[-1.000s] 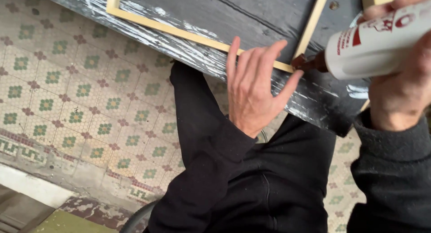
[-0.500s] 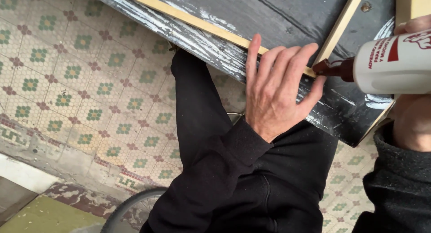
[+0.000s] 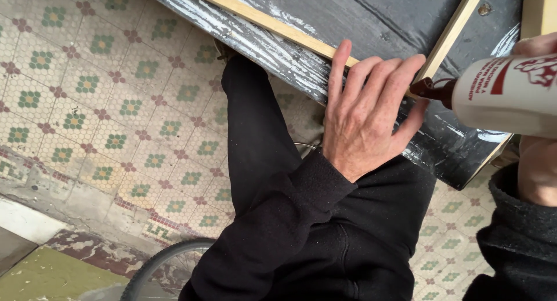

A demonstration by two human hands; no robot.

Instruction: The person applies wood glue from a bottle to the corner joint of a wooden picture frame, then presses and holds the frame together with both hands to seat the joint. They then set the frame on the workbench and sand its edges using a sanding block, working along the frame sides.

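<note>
The left hand lies flat, fingers spread and gripping nothing, pressing the corner of a pale wooden strip frame on a dark, paint-streaked board. The right hand is closed round a white plastic glue bottle with a brown nozzle, its tip touching the frame corner beside the left fingertips. A patterned tile floor lies below.

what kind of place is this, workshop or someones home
Probably a home space used as a makeshift workshop. The floor is old patterned tile, a paint-smeared dark board serves as a worktop, and a bicycle wheel stands by it. The left hand steadies a wooden frame; the right hand holds a glue bottle.
</note>
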